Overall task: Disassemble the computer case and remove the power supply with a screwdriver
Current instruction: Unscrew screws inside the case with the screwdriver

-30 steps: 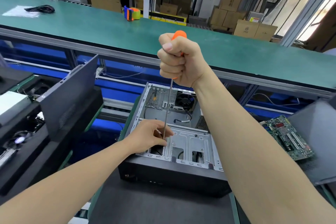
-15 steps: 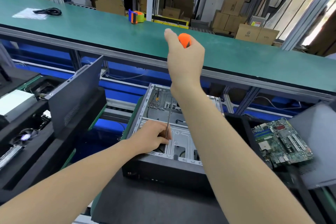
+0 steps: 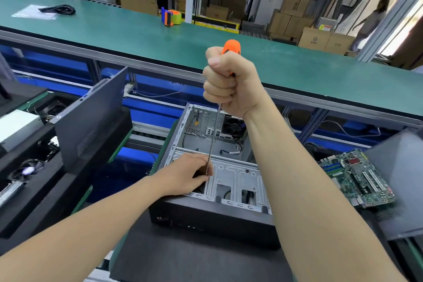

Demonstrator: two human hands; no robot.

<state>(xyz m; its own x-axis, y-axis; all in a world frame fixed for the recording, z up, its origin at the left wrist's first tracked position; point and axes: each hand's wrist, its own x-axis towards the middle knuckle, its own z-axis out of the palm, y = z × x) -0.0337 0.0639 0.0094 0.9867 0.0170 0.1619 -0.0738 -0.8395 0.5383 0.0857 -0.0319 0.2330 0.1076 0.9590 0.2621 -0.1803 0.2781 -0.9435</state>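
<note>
An open black computer case (image 3: 212,217) lies in front of me, its bare metal frame and drive cage facing up. My right hand (image 3: 229,84) grips the orange handle of a long screwdriver (image 3: 231,46) in a fist, high above the case. The thin shaft (image 3: 214,137) runs almost straight down to the drive cage. My left hand (image 3: 190,175) rests on the cage's left side and pinches the shaft near its tip. The tip and any screw under it are hidden by my fingers. A fan and cables show at the case's far end. No power supply is visible.
A removed dark side panel (image 3: 91,119) leans on other cases at the left. A loose green motherboard (image 3: 357,178) lies at the right beside another dark panel (image 3: 402,181). Behind runs a green conveyor belt (image 3: 137,32) with a tape dispenser (image 3: 170,17) and a black cable (image 3: 58,9).
My right hand turned on the screwdriver handle: a fist, then opened with the palm over the orange cap, now a fist again. My left hand stayed at the shaft's lower end.
</note>
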